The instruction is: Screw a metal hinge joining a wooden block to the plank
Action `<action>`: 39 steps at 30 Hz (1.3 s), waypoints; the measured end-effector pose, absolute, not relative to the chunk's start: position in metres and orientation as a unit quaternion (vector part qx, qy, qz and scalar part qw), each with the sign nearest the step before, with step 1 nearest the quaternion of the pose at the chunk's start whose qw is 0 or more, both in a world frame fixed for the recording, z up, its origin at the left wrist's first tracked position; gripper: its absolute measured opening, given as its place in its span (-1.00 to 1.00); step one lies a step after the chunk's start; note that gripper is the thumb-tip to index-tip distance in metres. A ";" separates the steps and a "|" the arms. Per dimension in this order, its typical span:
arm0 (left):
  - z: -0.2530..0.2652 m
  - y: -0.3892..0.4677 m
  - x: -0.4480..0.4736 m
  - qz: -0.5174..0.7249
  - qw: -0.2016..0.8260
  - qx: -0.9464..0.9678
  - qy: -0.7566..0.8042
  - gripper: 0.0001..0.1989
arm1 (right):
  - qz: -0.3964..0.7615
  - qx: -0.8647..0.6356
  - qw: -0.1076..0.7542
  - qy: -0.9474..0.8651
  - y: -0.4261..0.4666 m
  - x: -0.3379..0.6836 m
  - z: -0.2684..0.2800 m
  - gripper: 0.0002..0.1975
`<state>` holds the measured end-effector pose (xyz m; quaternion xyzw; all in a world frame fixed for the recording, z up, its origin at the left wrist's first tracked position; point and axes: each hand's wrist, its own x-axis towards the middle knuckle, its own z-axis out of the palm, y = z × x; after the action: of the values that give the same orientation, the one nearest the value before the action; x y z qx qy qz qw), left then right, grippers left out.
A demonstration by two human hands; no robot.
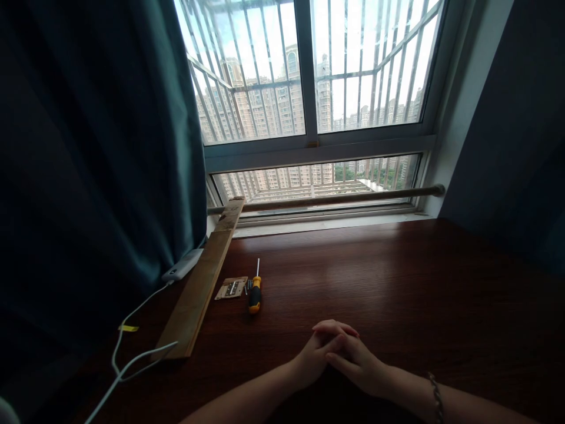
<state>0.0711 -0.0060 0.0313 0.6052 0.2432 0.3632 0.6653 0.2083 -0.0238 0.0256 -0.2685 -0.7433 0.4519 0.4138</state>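
My left hand and my right hand are clasped together at the front of the dark wooden tabletop. Their fingers interlace, with no object visible between them. A bracelet circles my right wrist. Ahead and to the left, apart from both hands, lies a yellow and black screwdriver, its shaft pointing to the window. Beside it are several small screws and a flat brown piece with metal hardware on it, whose exact kind I cannot make out.
A long wooden board slants along the left side, its far end by the window rail. Left of it are a white power strip or adapter, a white cable and a yellow tag. A dark curtain hangs at left.
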 end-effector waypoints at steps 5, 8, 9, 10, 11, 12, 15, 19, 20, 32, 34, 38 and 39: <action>0.031 -0.006 0.071 0.360 0.665 0.607 0.246 -0.71 | 0.444 -0.269 0.413 -0.748 -0.023 0.208 0.026 -0.64; 0.030 -0.007 0.071 0.358 0.662 0.608 0.253 -0.70 | 0.439 -0.271 0.412 -0.751 -0.023 0.209 0.026 -0.64; 0.030 -0.007 0.071 0.358 0.661 0.608 0.254 -0.70 | 0.438 -0.271 0.412 -0.752 -0.023 0.209 0.025 -0.64; 0.029 -0.007 0.071 0.359 0.660 0.609 0.253 -0.70 | 0.437 -0.270 0.413 -0.752 -0.023 0.209 0.025 -0.64; 0.029 -0.007 0.071 0.361 0.659 0.610 0.253 -0.70 | 0.436 -0.270 0.413 -0.752 -0.023 0.208 0.024 -0.64; 0.029 -0.007 0.071 0.362 0.658 0.610 0.253 -0.70 | 0.436 -0.269 0.413 -0.753 -0.023 0.208 0.024 -0.64; 0.029 -0.007 0.071 0.363 0.658 0.609 0.253 -0.70 | 0.435 -0.269 0.413 -0.754 -0.023 0.208 0.024 -0.64; 0.032 -0.008 0.071 0.369 0.666 0.602 0.239 -0.73 | 0.440 -0.270 0.408 -0.753 -0.024 0.208 0.024 -0.64; 0.032 -0.008 0.071 0.373 0.667 0.600 0.236 -0.73 | 0.440 -0.271 0.407 -0.753 -0.024 0.209 0.024 -0.64; 0.027 -0.013 0.073 0.391 0.669 0.591 0.225 -0.74 | 0.439 -0.269 0.403 -0.757 -0.026 0.209 0.025 -0.64; 0.026 -0.013 0.073 0.390 0.663 0.596 0.230 -0.73 | 0.442 -0.263 0.401 -0.759 -0.026 0.209 0.025 -0.64; 0.028 -0.013 0.072 0.381 0.655 0.609 0.233 -0.70 | 0.442 -0.264 0.400 -0.758 -0.026 0.209 0.023 -0.64; 0.028 -0.013 0.072 0.380 0.655 0.610 0.234 -0.70 | 0.442 -0.265 0.401 -0.757 -0.025 0.209 0.022 -0.64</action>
<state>0.0724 -0.0129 0.0282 0.6104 0.2337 0.3796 0.6547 0.2093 -0.0255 0.0221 -0.2646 -0.7573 0.4420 0.4015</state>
